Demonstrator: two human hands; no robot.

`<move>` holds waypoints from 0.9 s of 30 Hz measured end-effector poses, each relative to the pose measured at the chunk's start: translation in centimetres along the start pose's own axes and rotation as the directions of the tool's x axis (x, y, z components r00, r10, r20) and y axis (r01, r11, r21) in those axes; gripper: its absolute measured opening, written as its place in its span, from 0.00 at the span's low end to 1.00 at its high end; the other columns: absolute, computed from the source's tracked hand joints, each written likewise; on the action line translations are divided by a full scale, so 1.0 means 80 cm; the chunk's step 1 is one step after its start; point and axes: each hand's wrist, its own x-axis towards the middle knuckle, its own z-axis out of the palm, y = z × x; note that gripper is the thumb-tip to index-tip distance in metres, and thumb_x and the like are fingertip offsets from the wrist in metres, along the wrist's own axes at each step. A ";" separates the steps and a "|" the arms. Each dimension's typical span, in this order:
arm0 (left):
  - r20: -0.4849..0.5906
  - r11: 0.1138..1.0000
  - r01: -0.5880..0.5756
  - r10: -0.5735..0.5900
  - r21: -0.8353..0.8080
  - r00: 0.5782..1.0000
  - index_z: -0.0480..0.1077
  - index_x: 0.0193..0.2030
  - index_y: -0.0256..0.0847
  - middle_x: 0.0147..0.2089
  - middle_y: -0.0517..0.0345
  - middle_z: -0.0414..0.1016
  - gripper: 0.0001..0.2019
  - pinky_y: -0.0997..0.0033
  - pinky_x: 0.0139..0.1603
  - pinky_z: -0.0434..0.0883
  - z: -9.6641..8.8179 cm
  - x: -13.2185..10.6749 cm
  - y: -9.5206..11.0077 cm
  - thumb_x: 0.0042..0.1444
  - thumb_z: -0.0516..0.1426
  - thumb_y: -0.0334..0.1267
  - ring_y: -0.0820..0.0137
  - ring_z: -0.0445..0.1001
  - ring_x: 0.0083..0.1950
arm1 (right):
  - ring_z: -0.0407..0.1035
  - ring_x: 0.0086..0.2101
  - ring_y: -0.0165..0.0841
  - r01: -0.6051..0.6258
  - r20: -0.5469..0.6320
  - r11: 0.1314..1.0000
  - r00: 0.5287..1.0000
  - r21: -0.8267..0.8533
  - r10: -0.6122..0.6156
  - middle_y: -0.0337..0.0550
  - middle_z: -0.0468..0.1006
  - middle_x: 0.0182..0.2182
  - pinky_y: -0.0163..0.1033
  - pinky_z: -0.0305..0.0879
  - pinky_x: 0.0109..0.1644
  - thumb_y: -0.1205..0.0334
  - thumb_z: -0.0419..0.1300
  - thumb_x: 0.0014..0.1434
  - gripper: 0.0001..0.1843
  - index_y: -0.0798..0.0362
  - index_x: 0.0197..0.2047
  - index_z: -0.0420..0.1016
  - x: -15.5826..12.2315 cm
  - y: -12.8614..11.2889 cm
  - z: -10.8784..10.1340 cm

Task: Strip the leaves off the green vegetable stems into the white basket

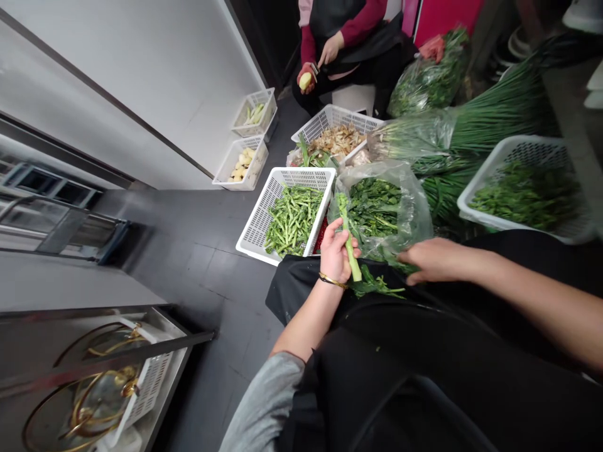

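My left hand is closed around a thick pale-green vegetable stalk, held tilted over my lap with its cut end toward me. My right hand, slightly blurred, has its fingers closed on some green leaves beside the open plastic bag. Loose leafy sprigs lie on my black apron between the two hands. Just beyond them, the clear plastic bag holds dark leafy greens. Left of the bag, a white basket contains many trimmed green stalks.
A co-worker sits ahead, holding a peeled pale vegetable and a peeler. Baskets of peeled vegetables line the wall. Long green stems and a basket of greens are at right. A metal rack stands lower left.
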 end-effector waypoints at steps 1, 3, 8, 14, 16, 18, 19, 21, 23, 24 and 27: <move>0.015 1.000 -0.007 0.007 0.012 1.000 0.65 0.47 0.44 0.26 0.65 0.62 0.22 0.78 0.20 0.59 0.002 -0.003 -0.001 0.43 0.64 0.38 0.77 0.66 0.25 | 0.64 0.21 0.32 -0.092 0.041 0.996 0.995 -0.022 0.093 0.46 0.72 0.20 0.37 0.51 0.25 0.46 0.64 0.47 0.17 0.54 0.25 0.74 0.006 0.009 -0.010; 0.028 0.998 -0.031 0.030 0.045 0.999 0.65 0.46 0.43 0.25 0.66 0.62 0.23 0.78 0.20 0.61 0.008 -0.008 -0.006 0.42 0.65 0.38 0.77 0.66 0.24 | 0.66 0.24 0.33 -0.166 0.025 0.983 0.986 0.078 0.164 0.48 0.75 0.27 0.36 0.52 0.26 0.45 0.61 0.50 0.21 0.55 0.37 0.75 0.028 0.013 -0.030; 0.063 0.995 -0.015 0.008 0.099 0.998 0.64 0.43 0.41 0.25 0.66 0.63 0.22 0.79 0.19 0.61 0.012 -0.012 -0.011 0.42 0.65 0.41 0.77 0.66 0.23 | 0.65 0.26 0.30 -0.025 -0.200 0.971 0.977 0.237 0.074 0.43 0.74 0.26 0.34 0.54 0.30 0.47 0.46 0.62 0.21 0.55 0.35 0.72 0.071 -0.042 -0.044; -0.047 0.969 -0.137 0.150 0.207 0.988 0.63 0.43 0.41 0.25 0.69 0.62 0.24 0.80 0.18 0.61 -0.007 -0.003 -0.016 0.40 0.66 0.40 0.80 0.64 0.20 | 0.65 0.22 0.32 -0.011 0.127 0.993 0.992 0.115 -0.003 0.42 0.74 0.23 0.34 0.50 0.25 0.44 0.56 0.54 0.19 0.53 0.30 0.72 0.042 -0.049 -0.027; 0.013 0.966 -0.123 0.124 0.227 0.992 0.64 0.44 0.40 0.25 0.68 0.63 0.24 0.80 0.18 0.63 -0.005 -0.005 -0.022 0.40 0.66 0.40 0.81 0.64 0.20 | 0.64 0.21 0.30 -0.111 0.073 0.952 0.993 0.286 0.094 0.40 0.73 0.21 0.33 0.51 0.25 0.40 0.55 0.53 0.22 0.53 0.33 0.72 0.052 -0.031 -0.029; 0.073 0.977 -0.075 0.062 0.201 0.995 0.64 0.44 0.40 0.26 0.68 0.63 0.24 0.79 0.18 0.63 0.000 -0.007 -0.025 0.40 0.66 0.40 0.80 0.64 0.20 | 0.63 0.19 0.28 -0.134 -0.058 0.873 0.982 0.470 0.182 0.38 0.71 0.18 0.33 0.54 0.25 0.42 0.50 0.58 0.23 0.54 0.33 0.71 0.071 -0.020 -0.031; 0.089 0.983 -0.050 0.034 0.177 0.995 0.63 0.43 0.40 0.25 0.68 0.63 0.23 0.79 0.18 0.63 0.002 -0.008 -0.026 0.41 0.66 0.40 0.80 0.64 0.20 | 0.62 0.18 0.28 -0.110 -0.131 0.850 0.970 0.515 0.205 0.37 0.70 0.17 0.32 0.54 0.25 0.44 0.49 0.59 0.22 0.54 0.31 0.70 0.079 -0.021 -0.031; 0.087 0.990 -0.008 -0.005 0.143 0.996 0.62 0.43 0.41 0.24 0.68 0.63 0.22 0.79 0.18 0.63 0.003 -0.008 -0.027 0.42 0.65 0.40 0.78 0.65 0.21 | 0.62 0.20 0.27 -0.062 -0.311 0.890 0.924 0.452 0.223 0.39 0.70 0.18 0.32 0.54 0.26 0.48 0.50 0.59 0.20 0.55 0.26 0.69 0.085 -0.033 -0.025; 0.048 0.990 -0.009 0.002 0.142 0.999 0.62 0.42 0.40 0.23 0.68 0.63 0.22 0.80 0.20 0.63 0.000 -0.005 -0.027 0.42 0.65 0.40 0.78 0.65 0.21 | 0.63 0.23 0.28 -0.025 -0.452 0.965 0.880 0.260 0.145 0.43 0.72 0.22 0.33 0.54 0.27 0.53 0.50 0.59 0.18 0.56 0.25 0.70 0.077 -0.053 -0.018; 0.018 0.986 -0.037 0.035 0.162 0.999 0.62 0.42 0.40 0.23 0.68 0.63 0.22 0.80 0.21 0.63 -0.004 -0.002 -0.027 0.42 0.65 0.40 0.79 0.65 0.21 | 0.65 0.25 0.29 0.013 -0.470 0.984 0.880 0.179 0.074 0.45 0.73 0.24 0.33 0.54 0.28 0.55 0.50 0.60 0.18 0.56 0.25 0.70 0.069 -0.061 -0.015; -0.046 0.931 -0.184 0.209 0.317 0.977 0.64 0.41 0.39 0.25 0.68 0.61 0.21 0.80 0.24 0.63 -0.014 0.003 -0.031 0.41 0.66 0.38 0.81 0.62 0.22 | 0.65 0.25 0.29 0.105 -0.321 0.969 0.947 0.223 -0.028 0.43 0.73 0.23 0.33 0.54 0.28 0.51 0.50 0.60 0.20 0.55 0.25 0.72 0.051 -0.066 -0.014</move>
